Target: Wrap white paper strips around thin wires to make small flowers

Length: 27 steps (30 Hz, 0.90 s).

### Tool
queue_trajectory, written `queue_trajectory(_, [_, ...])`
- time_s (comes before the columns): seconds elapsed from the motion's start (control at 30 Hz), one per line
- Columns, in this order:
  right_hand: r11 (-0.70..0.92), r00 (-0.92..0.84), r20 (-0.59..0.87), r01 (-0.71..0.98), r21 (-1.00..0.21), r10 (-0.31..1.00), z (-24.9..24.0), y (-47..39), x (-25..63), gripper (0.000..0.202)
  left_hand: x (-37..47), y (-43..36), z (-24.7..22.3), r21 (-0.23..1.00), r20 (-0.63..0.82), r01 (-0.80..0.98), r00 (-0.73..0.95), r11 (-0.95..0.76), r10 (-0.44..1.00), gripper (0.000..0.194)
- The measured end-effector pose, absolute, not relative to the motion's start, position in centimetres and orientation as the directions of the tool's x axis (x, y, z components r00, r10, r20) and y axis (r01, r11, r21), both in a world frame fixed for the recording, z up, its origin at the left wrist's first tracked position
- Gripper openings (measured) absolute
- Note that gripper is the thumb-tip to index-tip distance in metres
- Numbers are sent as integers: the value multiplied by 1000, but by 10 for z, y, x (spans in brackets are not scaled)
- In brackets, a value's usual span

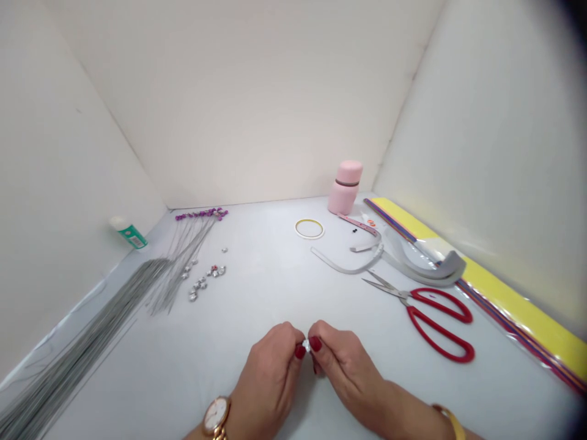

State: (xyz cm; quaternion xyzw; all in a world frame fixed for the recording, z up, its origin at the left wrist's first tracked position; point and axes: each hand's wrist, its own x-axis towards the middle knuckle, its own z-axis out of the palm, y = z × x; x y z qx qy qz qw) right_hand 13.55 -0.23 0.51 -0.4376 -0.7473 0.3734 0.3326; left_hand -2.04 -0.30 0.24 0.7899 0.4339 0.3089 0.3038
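Near the front middle of the table, my left hand (274, 366) and my right hand (345, 369) meet fingertip to fingertip. Between them is a small silvery piece (307, 346), pinched by thumb and finger on both sides; most of it is hidden. Several similar silvery pieces (202, 283) lie scattered to the left, beyond my left hand. Red-handled scissors (406, 296) rest partly open to the right of my right hand.
Thin grey wires (98, 330) and purple-tipped stems (195, 229) lie left. A green-and-white tube (132, 235) is by the left wall. Farther back are a tape ring (309, 237) and pink bottle (345, 189). White strips (413, 266) and yellow sheets (513, 299) lie right.
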Motion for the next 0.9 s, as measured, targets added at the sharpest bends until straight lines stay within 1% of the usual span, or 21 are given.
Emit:
queue_trajectory(0.1, [295, -341, 155, 410, -863, 927, 6, -3, 134, 30, -21, -4, 3, 757, 202, 515, 400, -401, 894, 15])
queue_trajectory(0.23, [302, -361, 151, 410, -861, 920, 3, -5, 132, 28, -20, -6, 1, 673, 236, 563, 451, -479, 861, 16])
queue_trajectory(0.33, [271, -369, 105, 434, -859, 924, 3, -5, 131, 24, -20, -6, -2, 615, 247, 604, 463, -507, 851, 15])
queue_trajectory(0.4, [262, -370, 90, 445, -856, 925, 3, -6, 131, 22, -20, -6, -3, 588, 253, 622, 466, -517, 848, 15])
queue_trajectory(0.53, [281, -381, 107, 436, -855, 918, 4, -6, 130, 23, -19, -6, -3, 546, 288, 623, 489, -560, 824, 13])
queue_trajectory(0.63, [274, -381, 96, 446, -852, 919, 2, -8, 130, 23, -18, -7, -4, 533, 312, 621, 486, -574, 816, 14])
queue_trajectory(0.9, [304, -359, 155, 410, -860, 921, 1, -12, 124, 21, -17, -9, -8, 548, 338, 612, 462, -571, 820, 14])
